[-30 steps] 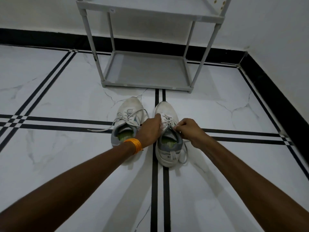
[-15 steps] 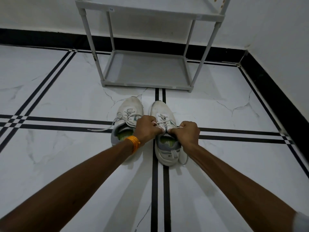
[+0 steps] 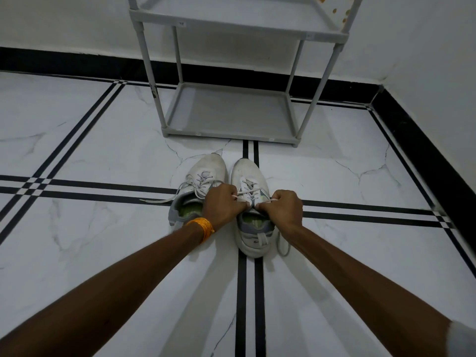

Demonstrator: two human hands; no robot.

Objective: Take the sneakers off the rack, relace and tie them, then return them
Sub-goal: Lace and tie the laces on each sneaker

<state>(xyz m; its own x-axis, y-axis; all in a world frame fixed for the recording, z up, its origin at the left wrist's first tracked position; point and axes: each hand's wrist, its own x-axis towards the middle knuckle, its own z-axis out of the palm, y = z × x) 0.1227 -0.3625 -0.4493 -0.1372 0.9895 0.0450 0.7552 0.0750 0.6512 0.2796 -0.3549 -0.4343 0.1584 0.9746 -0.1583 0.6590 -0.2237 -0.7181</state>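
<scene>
So I see both fists working the right-hand white mesh sneaker with grey heel (image 3: 251,215), which sits on the white marble floor with black stripes (image 3: 103,155) just in front of the grey plastic shoe rack (image 3: 226,112): left hand (image 3: 222,206), orange thread band (image 3: 202,226) on its wrist, has fingers curled tight pinching one white lace end (image 3: 235,196), right hand (image 3: 283,208) likewise curled, pinching the other lace end (image 3: 273,200). Beside it, nearly touching, the left-hand white sneaker (image 3: 198,186) lies unlaced-looking, loose lace (image 3: 157,200) trailing left across the floor; both rack shelves bare.
</scene>
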